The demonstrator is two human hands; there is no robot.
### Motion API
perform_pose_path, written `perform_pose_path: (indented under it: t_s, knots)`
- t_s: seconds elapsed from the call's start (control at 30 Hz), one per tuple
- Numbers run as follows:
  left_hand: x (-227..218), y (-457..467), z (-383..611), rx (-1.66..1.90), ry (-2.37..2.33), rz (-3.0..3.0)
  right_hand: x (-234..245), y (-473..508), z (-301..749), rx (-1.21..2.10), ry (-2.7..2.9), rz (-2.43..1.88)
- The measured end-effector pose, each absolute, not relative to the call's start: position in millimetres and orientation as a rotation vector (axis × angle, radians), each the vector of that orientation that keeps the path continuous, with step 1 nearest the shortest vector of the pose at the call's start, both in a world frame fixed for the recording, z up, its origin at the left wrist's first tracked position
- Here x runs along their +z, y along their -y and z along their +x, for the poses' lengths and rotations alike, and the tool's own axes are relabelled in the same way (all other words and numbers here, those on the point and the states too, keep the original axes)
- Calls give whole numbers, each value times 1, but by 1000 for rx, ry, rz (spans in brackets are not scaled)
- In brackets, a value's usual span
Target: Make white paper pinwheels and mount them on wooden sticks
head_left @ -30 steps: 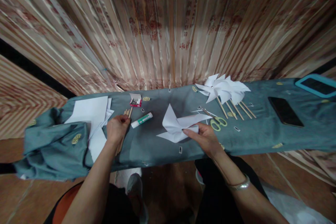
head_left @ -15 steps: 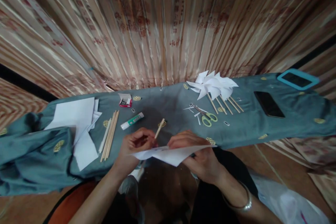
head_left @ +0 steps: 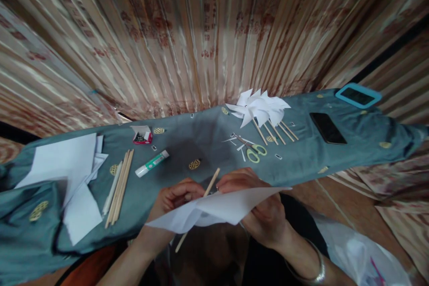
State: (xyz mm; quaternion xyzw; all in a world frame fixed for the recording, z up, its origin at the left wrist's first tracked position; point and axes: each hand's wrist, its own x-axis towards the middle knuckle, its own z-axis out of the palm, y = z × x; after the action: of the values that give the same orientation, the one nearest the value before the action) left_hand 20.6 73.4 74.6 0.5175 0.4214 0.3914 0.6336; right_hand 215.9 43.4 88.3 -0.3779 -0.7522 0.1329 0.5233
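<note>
My left hand (head_left: 174,199) is closed on a thin wooden stick (head_left: 212,181) that slants up to the right and runs down behind a folded white paper pinwheel (head_left: 217,208). My right hand (head_left: 258,203) grips that paper from the right, with its fingers curled over the top edge beside the stick. Both hands hover at the near edge of the table covered in blue-grey cloth (head_left: 201,143). Much of both palms is hidden by the paper.
On the cloth lie white sheets (head_left: 63,161), a bundle of sticks (head_left: 119,185), a glue stick (head_left: 152,163), a small red box of pins (head_left: 142,135), green scissors (head_left: 254,151), finished pinwheels (head_left: 259,109), a black phone (head_left: 327,128) and a blue-cased tablet (head_left: 358,95). Striped curtain behind.
My left hand took a stick from the bundle and brought it to the paper. My right hand lifted the paper off the cloth toward me, and both hands now hold it near the edge.
</note>
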Motion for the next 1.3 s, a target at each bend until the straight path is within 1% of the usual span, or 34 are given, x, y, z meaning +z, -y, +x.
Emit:
perform_pose_path:
  t_s: [0.17,0.4,0.7,0.93,1.1,1.3]
  knots:
    - [80,-73,19,708,-998,1232,92,-43,222,345,1807,-930]
    - [85,-63,28,648,-948,982,95,-39,221,343,1787,-938]
    - [83,-62,32,695,-961,987,94,-38,224,358,1771,-956]
    - [79,-59,32,695,-986,878,93,-38,223,378,1748,-902]
    - [74,-59,31,695,-928,896,93,-38,223,406,1746,-901]
    - [83,-62,33,650,-969,947,95,-38,227,390,1810,-911]
